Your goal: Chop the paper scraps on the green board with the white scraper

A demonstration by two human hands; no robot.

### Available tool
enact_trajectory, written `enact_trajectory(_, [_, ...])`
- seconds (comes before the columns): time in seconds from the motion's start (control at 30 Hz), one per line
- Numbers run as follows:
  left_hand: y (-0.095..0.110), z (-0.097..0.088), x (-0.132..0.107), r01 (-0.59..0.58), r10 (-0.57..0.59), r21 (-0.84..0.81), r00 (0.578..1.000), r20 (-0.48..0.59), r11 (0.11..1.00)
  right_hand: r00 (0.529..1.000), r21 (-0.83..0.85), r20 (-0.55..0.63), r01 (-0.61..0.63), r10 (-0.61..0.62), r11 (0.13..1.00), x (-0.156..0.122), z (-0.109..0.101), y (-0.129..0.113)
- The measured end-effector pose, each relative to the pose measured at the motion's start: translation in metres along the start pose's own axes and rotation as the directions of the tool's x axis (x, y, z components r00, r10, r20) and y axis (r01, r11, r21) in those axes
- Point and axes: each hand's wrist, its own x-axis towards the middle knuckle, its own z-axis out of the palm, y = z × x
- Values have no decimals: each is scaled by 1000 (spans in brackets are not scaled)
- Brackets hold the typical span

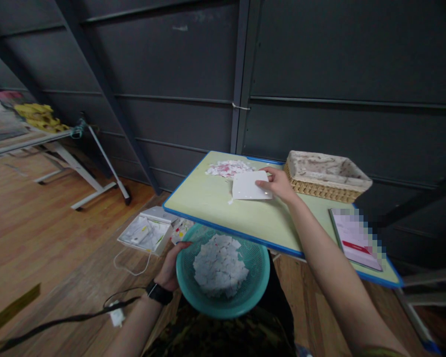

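My left hand [174, 264] grips the rim of a round green plastic basket [259, 277], thumb over the edge. White torn paper scraps [219, 265] fill its middle, below the table's front edge. Over the pale yellow table [208, 210] with a blue border, my right hand [277, 182] pinches the right side of a flat white card [250, 185]. Behind the card lies a pile of white and pinkish paper scraps [228, 168]. A few small bits lie by the card's lower left corner.
A lined wicker basket [327, 186] stands at the table's back right, near a tablet-like device [357, 240]. On the floor at left are an open white box [146, 233] and a black cable [78, 317]. A dark panelled wall [171, 59] rises behind.
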Motion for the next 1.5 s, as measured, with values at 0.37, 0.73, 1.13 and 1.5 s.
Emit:
enact_trajectory(0.37, [1,2,-3,-39,39,46,999,0,998,999,87,34,-15,13,996,1,-3,1])
enact_trajectory(0.73, [-1,-2,2,-22,22,14,1000,0,1000,986,155,140,-108,86,982,-1,-1,0])
enact_trajectory(1.13, [-1,-2,1,-23,23,-8,1000,5,1000,964,211,226,-188,140,959,-3,3,-3])
enact_trajectory(1.5, [0,0,1,-7,7,-6,1000,-5,1000,846,257,526,-256,87,932,-15,24,-9])
